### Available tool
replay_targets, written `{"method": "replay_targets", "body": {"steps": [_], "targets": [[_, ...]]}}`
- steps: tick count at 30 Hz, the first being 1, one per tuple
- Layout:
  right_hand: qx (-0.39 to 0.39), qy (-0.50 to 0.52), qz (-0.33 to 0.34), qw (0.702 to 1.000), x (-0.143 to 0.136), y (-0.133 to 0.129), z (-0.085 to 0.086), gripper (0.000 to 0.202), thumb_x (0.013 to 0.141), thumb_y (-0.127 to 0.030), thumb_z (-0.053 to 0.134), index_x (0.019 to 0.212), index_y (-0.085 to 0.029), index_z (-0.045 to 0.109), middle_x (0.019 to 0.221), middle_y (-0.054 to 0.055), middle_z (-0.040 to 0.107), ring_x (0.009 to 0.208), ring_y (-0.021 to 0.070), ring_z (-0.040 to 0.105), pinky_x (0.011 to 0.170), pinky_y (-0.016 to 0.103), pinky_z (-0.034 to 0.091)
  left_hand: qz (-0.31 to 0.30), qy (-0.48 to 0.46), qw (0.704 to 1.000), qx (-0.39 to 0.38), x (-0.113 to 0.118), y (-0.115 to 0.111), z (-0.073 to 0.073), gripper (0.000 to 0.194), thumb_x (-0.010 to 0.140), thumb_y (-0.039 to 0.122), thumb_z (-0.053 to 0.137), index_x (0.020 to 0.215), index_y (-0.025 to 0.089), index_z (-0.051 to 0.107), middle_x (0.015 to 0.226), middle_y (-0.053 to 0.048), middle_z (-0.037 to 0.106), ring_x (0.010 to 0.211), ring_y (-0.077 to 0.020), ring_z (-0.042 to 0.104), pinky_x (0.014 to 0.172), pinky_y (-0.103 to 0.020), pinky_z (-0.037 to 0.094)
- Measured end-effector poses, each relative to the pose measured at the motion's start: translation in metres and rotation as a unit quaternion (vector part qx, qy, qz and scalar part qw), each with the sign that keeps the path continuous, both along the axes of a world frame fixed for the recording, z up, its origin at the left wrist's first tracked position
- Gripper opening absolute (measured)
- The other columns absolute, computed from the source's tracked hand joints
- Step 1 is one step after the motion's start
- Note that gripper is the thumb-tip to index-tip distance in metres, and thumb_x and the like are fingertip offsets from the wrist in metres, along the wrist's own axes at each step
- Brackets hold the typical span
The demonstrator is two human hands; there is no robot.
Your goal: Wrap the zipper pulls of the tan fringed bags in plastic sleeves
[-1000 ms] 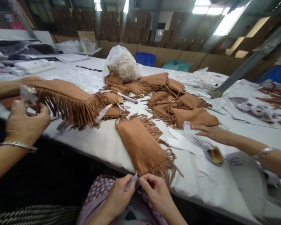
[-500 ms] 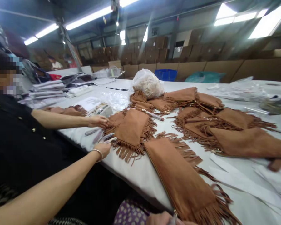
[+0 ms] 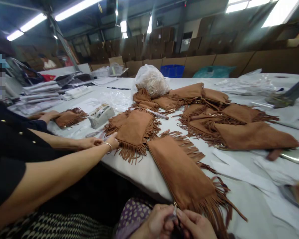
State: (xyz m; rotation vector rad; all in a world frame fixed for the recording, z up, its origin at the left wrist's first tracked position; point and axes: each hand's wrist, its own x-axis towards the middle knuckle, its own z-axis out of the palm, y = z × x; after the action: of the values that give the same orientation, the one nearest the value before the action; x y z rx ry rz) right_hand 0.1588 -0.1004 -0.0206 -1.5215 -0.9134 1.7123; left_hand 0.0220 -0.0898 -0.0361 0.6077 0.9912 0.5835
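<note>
In my head view, my left hand (image 3: pixel 161 220) and right hand (image 3: pixel 198 225) pinch a small, pale plastic-wrapped zip pull (image 3: pixel 174 213); its flat, brown, fringed suede-like pouch (image 3: pixel 181 172) lies just beyond them on the white-covered counter (image 3: pixel 139 171). Left of them, a co-worker's hand (image 3: pixel 113 141) is beside another pouch (image 3: pixel 135 127).

We're in a workshop.
Beyond our left hand (image 3: pixel 160 219): many matching bags (image 3: pixel 254 135); farther off, stacked boxes (image 3: pixel 150 46), strip lights (image 3: pixel 76 9).
</note>
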Motion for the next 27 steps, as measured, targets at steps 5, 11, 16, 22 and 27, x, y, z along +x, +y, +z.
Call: {"method": "replay_targets", "body": {"steps": [5,11,16,22,27], "targets": [[0.033,-0.052,-0.004,0.998,-0.002,-0.005,0.000,0.047,0.067,-0.058,0.064,0.054,-0.014,0.057,0.043,-0.004,0.047,0.040,0.0062,0.036,0.041,0.020,0.023,-0.030,0.077,0.994,0.071,-0.008,-0.010,0.012,0.052,0.072,0.069,0.049,0.060,0.018,0.048,0.039,0.011,0.027,0.032,-0.0048,0.015,0.034,-0.020,0.010],[0.070,-0.191,-0.058,0.977,0.020,-0.027,-0.009,0.044,0.076,-0.055,0.052,0.063,-0.014,0.061,0.044,0.000,0.056,0.036,0.0109,0.047,0.041,0.022,0.032,-0.025,0.190,0.968,0.165,-0.008,-0.009,0.006,0.053,0.079,0.067,0.038,0.058,0.019,0.044,0.044,0.009,0.026,0.040,-0.0074,0.021,0.042,-0.023,0.017],[0.042,-0.054,-0.143,0.987,0.011,-0.042,0.009,0.049,0.073,-0.054,0.058,0.104,-0.016,0.054,0.078,0.006,0.069,0.032,0.0066,0.045,0.035,0.020,0.031,-0.053,0.336,0.888,0.309,-0.008,-0.013,0.010,0.046,0.088,0.052,0.034,0.057,0.018,0.041,0.054,0.003,0.039,0.054,-0.0116,0.038,0.053,-0.025,0.023],[0.074,0.143,-0.176,0.971,-0.032,-0.031,0.010,0.059,0.071,-0.045,0.070,0.118,-0.022,0.043,0.073,-0.001,0.066,0.037,0.0059,0.048,0.036,0.016,0.031,-0.025,0.396,0.853,0.340,-0.003,-0.023,0.011,0.039,0.088,0.044,0.040,0.058,0.020,0.047,0.055,0.000,0.047,0.054,-0.0134,0.042,0.055,-0.028,0.022],[-0.010,0.312,-0.203,0.928,-0.027,-0.023,0.005,0.072,0.068,-0.031,0.077,0.128,-0.026,0.037,0.052,-0.012,0.050,0.032,0.0009,0.032,0.034,0.011,0.021,0.043,0.090,0.990,0.098,0.000,-0.022,0.010,0.050,0.079,0.066,0.047,0.061,0.019,0.043,0.043,0.009,0.028,0.038,-0.0057,0.018,0.040,-0.021,0.016]]}}
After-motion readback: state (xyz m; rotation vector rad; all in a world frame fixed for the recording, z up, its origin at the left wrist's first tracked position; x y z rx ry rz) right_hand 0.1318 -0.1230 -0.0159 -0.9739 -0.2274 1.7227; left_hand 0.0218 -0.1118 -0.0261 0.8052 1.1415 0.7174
